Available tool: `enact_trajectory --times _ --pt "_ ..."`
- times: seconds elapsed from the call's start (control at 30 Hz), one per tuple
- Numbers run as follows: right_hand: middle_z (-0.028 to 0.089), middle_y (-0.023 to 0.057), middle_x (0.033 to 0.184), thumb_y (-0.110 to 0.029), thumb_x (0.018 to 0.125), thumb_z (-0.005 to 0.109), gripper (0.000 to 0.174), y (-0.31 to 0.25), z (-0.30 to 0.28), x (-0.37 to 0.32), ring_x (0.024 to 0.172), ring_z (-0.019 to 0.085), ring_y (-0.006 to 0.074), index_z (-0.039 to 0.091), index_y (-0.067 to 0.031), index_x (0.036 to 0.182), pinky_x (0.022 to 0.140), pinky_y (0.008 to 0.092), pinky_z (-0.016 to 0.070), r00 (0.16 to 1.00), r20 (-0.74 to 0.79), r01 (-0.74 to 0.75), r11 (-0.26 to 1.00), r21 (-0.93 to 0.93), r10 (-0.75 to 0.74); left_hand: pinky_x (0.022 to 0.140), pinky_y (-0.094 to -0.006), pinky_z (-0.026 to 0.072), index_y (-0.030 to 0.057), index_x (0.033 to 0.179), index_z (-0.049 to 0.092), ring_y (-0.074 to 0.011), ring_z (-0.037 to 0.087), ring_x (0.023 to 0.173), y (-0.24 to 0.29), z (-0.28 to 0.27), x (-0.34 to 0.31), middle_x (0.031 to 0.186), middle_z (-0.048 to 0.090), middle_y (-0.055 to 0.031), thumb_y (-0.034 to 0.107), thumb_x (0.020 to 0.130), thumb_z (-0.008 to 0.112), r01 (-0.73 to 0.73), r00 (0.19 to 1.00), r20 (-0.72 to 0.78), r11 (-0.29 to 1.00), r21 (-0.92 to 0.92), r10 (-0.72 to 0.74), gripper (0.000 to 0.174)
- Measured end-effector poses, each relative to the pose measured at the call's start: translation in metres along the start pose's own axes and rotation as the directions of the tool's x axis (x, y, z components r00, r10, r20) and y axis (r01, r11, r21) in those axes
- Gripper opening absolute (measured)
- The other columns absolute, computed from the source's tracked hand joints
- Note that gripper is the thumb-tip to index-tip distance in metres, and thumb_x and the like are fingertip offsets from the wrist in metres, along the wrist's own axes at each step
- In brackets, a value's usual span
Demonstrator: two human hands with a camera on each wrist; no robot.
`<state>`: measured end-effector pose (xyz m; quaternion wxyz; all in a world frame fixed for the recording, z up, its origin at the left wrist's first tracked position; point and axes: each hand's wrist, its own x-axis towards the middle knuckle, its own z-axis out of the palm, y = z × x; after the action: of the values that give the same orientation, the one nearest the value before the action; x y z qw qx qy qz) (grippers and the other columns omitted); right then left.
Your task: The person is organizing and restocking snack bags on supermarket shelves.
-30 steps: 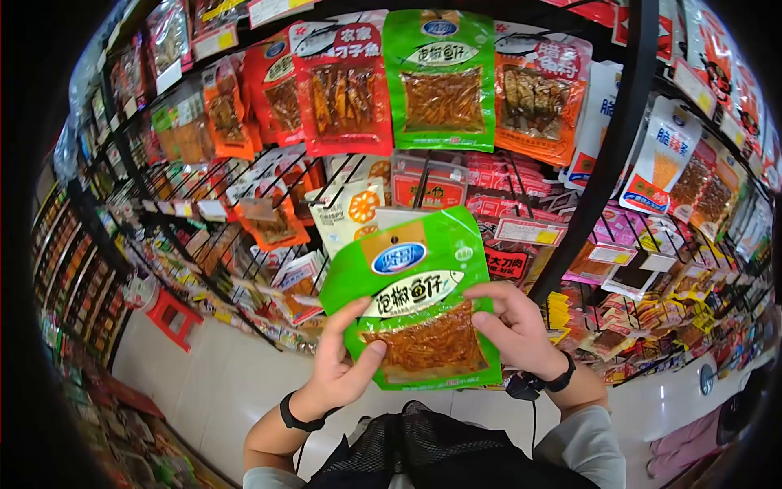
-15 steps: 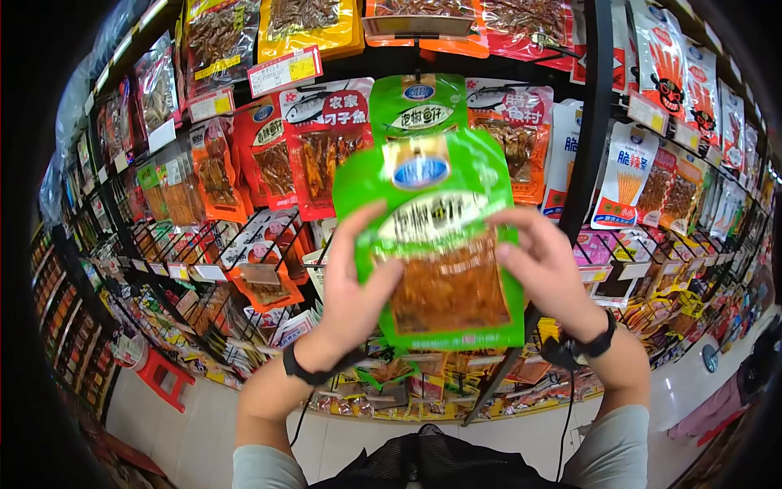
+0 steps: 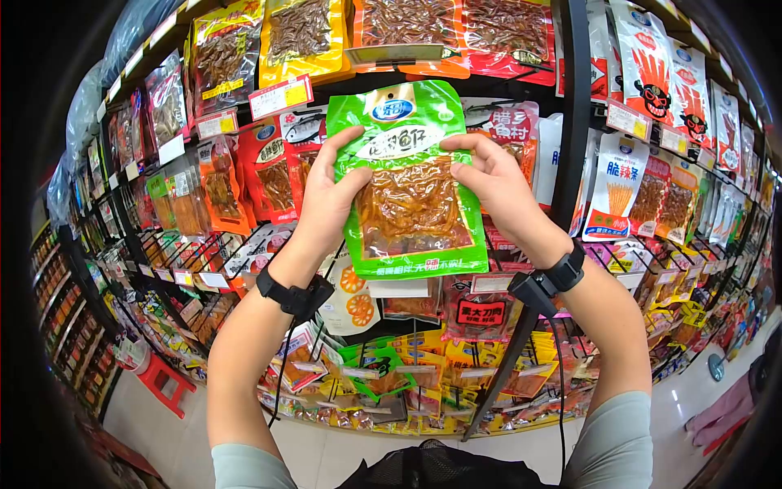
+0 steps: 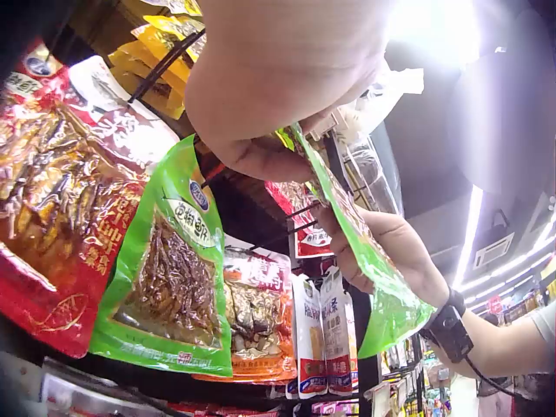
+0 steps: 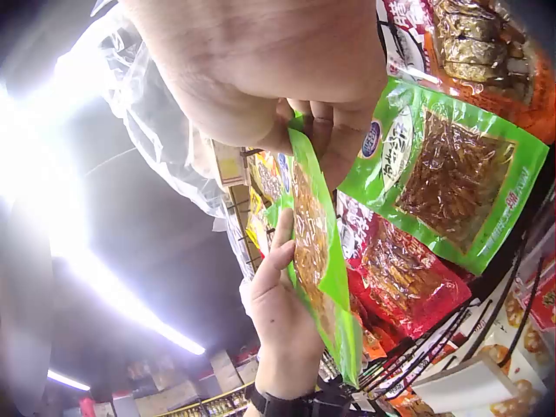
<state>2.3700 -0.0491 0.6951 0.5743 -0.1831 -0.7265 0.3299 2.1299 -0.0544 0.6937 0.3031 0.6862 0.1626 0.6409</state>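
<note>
A green snack bag [image 3: 415, 204] with a clear window is held upright, its printed front toward the head camera. My left hand [image 3: 330, 191] pinches its left edge, thumb on the front. On the opposite edge, my right hand [image 3: 497, 183] pinches it the same way. Seen edge-on in the left wrist view, the bag [image 4: 352, 230] hangs between both hands. A matching green bag [image 4: 169, 269] hangs on the rack there, apart from the held one; in the right wrist view that hanging bag [image 5: 452, 165] shows beside the right hand [image 5: 261, 69].
Red bags [image 3: 273, 175] hang left of the held bag, and a white bag [image 3: 619, 183] hangs beyond the black rack post [image 3: 574, 122] on the right. Yellow and orange bags [image 3: 301, 37] fill the row above. A red stool [image 3: 167, 383] stands on the floor at the lower left.
Both hands have raised the green bag higher in the head view, in front of the hanging row, with the arms more extended. The head view has tilted up to show the upper row. Both grips persist.
</note>
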Motion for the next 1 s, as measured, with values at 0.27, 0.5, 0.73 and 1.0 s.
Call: enact_trajectory --times 0.27,0.5,0.73,1.0 --pt "0.064 0.0059 0.107 0.000 0.094 0.055 0.029 -0.005 -0.005 -0.007 0.094 0.061 0.0075 0.056 -0.0010 0.122 0.081 0.0237 0.0487 1.000 -0.012 0.024 0.996 0.082 -0.023 0.099 -0.0305 0.0455 0.0025 0.139 0.046 -0.0159 0.056 0.114 0.006 0.011 0.002 0.132 0.054 -0.0109 -0.002 0.087 0.057 -0.014 1.000 -0.010 0.999 0.053 0.014 0.053" --pt "0.065 0.0052 0.101 -0.001 0.093 0.055 0.029 -0.007 -0.008 -0.004 0.089 0.060 0.0069 0.056 -0.0005 0.123 0.076 0.0239 0.0489 1.000 0.019 0.020 0.991 0.132 -0.022 0.091 -0.0290 0.0493 0.0015 0.137 0.047 -0.0150 0.058 0.106 0.012 0.017 0.001 0.126 0.056 -0.0115 -0.003 0.085 0.058 0.017 0.999 -0.029 1.000 -0.026 -0.018 0.053" --pt "0.055 -0.0047 0.080 -0.003 0.093 0.056 0.028 0.003 -0.011 -0.002 0.068 0.047 0.0006 0.057 -0.0020 0.121 0.058 0.0199 0.0382 1.000 0.024 -0.013 0.990 0.137 0.010 0.099 -0.0301 0.0450 0.0022 0.139 0.046 -0.0170 0.056 0.115 0.007 0.014 -0.002 0.131 0.055 -0.0109 -0.003 0.086 0.056 0.048 0.998 -0.030 0.998 0.031 -0.047 0.054" --pt "0.059 0.0030 0.081 -0.004 0.086 0.060 0.025 0.038 -0.022 0.026 0.068 0.053 0.0108 0.063 -0.0039 0.110 0.060 0.0288 0.0437 0.996 -0.089 0.001 0.972 -0.234 -0.023 0.094 -0.0283 0.0461 0.0062 0.131 0.056 -0.0162 0.058 0.108 -0.023 0.009 0.030 0.124 0.059 -0.0088 -0.005 0.085 0.059 0.079 0.997 -0.043 0.951 0.298 -0.070 0.048"
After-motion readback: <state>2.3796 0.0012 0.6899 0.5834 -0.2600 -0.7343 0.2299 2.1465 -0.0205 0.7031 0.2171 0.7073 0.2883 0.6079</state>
